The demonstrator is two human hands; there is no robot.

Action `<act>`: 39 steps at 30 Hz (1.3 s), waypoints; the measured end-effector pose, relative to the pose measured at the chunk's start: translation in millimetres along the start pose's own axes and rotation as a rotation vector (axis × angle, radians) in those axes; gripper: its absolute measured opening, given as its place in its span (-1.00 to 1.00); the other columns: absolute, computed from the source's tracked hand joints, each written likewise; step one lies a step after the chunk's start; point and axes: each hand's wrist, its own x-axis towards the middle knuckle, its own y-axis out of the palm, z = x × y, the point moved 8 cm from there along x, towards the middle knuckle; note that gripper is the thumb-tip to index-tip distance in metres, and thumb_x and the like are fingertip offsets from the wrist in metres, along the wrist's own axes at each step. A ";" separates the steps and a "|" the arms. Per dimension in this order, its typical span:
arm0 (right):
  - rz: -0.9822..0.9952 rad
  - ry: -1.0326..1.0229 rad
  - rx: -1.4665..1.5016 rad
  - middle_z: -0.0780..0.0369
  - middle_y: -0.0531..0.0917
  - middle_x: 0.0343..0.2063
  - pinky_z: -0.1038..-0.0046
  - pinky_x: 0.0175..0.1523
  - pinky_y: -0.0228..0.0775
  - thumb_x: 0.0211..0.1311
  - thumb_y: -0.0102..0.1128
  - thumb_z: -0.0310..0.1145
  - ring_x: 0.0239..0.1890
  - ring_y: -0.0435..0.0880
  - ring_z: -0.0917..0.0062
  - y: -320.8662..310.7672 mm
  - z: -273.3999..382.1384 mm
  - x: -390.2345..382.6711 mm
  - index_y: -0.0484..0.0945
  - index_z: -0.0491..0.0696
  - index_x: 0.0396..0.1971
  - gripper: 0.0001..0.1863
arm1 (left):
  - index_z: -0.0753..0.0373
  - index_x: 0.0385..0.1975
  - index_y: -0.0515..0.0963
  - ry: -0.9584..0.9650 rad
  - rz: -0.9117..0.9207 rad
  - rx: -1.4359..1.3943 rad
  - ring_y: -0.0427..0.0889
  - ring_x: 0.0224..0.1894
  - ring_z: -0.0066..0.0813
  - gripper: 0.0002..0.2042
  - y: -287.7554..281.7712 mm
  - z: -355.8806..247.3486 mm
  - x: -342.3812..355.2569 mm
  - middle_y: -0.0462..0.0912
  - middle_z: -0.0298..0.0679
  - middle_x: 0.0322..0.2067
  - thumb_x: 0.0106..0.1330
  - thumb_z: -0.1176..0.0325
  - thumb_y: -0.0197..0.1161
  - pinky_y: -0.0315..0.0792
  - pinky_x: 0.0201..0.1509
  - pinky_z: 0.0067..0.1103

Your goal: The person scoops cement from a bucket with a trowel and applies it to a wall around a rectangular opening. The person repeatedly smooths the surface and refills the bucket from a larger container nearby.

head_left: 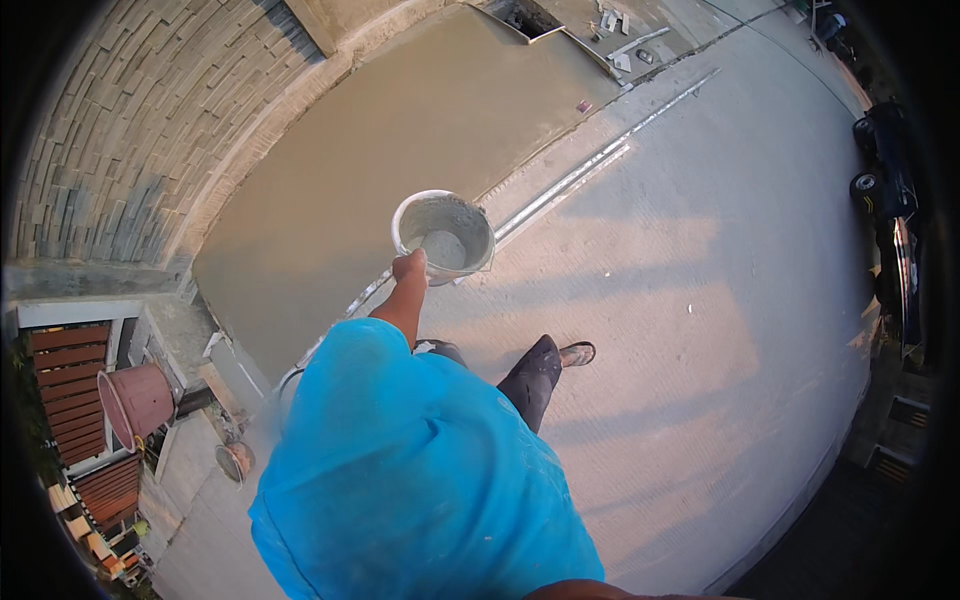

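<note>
My left hand point(410, 266) is closed on the near rim of a round, pale bucket point(462, 222). Grey cement residue coats the bucket's inner wall, and a grey patch shows at its bottom. A thin wire handle hangs by its right side. The bucket is held over the edge of a smooth, wet-looking cement slab point(370, 150). A blue sleeve covers my upper left arm. At the lower edge only a bit of bare skin shows, and my right hand is out of the picture.
Long, light-coloured straight bars point(570, 185) lie along the slab's right edge. Rough concrete paving point(650, 380) spreads to the right. A stone-clad wall point(130, 130) borders the left. A reddish tub point(140, 400) and a small bucket point(235, 460) stand lower left. An open pit point(525, 18) lies beyond the slab.
</note>
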 end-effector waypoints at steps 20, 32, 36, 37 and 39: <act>-0.062 -0.995 -0.652 0.07 0.68 -0.38 0.28 -0.40 0.49 0.18 0.30 -0.34 -0.46 0.67 0.32 161.5 1101.0 247.2 0.47 -0.10 0.02 -0.59 | 0.32 -0.04 0.60 0.051 -0.352 -0.046 0.67 -0.01 -0.05 -0.51 501.3 -36.7 -339.0 0.69 0.02 -0.10 0.00 0.24 0.38 0.54 0.06 -0.33; 0.189 -0.198 -0.714 0.14 0.66 -0.51 0.26 -0.55 0.45 0.16 0.28 -0.31 -0.60 0.64 0.36 232.5 1194.8 331.7 0.56 -0.09 -0.17 -0.73 | 0.48 0.10 0.33 -0.184 0.091 -0.408 0.52 0.08 0.22 -0.50 1018.7 -247.6 -489.5 0.43 0.14 0.09 0.10 0.52 0.18 0.45 0.11 0.17; 0.177 -0.195 -0.750 0.14 0.65 -0.53 0.26 -0.56 0.46 0.20 0.26 -0.30 -0.61 0.65 0.36 261.6 1362.4 370.9 0.56 -0.09 -0.17 -0.75 | 0.48 -0.06 0.46 -0.194 0.021 -0.410 0.68 -0.13 -0.02 -0.53 1156.7 -286.9 -560.9 0.58 0.07 -0.08 0.01 0.42 0.36 0.66 -0.08 -0.08; 0.166 -0.221 -0.770 0.14 0.65 -0.54 0.26 -0.56 0.46 0.21 0.26 -0.30 -0.61 0.65 0.35 269.2 1421.1 382.1 0.56 -0.10 -0.18 -0.75 | 0.48 -0.04 0.46 -0.198 -0.012 -0.428 0.68 -0.12 -0.02 -0.54 1184.4 -299.5 -580.5 0.58 0.07 -0.08 0.03 0.41 0.34 0.65 -0.07 -0.10; 0.124 -0.300 -0.782 0.14 0.65 -0.54 0.26 -0.56 0.47 0.22 0.25 -0.29 -0.61 0.65 0.35 280.7 1540.7 403.4 0.56 -0.10 -0.18 -0.75 | 0.49 -0.01 0.46 -0.217 -0.036 -0.459 0.67 -0.10 -0.01 -0.54 1246.0 -328.5 -626.5 0.58 0.08 -0.07 0.08 0.38 0.29 0.64 -0.06 -0.13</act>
